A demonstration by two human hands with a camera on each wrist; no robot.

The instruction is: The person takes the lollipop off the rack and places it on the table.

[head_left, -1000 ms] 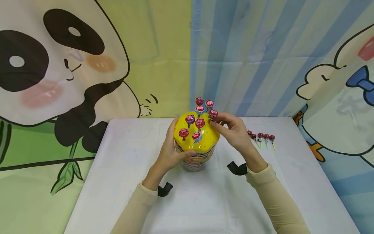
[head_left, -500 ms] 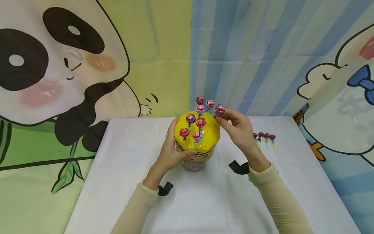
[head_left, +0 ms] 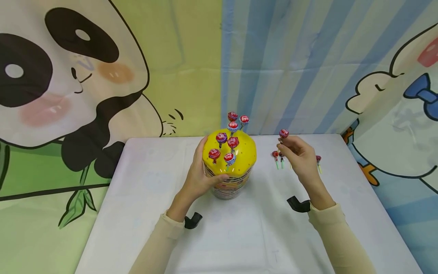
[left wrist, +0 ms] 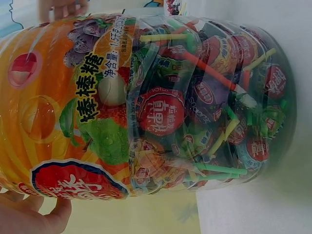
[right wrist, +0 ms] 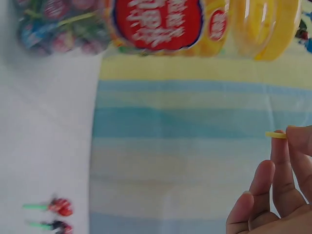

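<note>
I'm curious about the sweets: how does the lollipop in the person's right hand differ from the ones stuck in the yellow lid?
The held lollipop is pinched by its stick in the right hand, in the air and away from the jar; the lid lollipops stand planted in the yellow lid. The held one is alone; the lid lollipops form a cluster of seven. Both kinds have red wrapped heads on thin sticks.

Both my arms wear snug cream-beige long sleeves [head_left: 161, 243], each wrist carrying a black curved camera mount [head_left: 192, 220] underneath.
</note>
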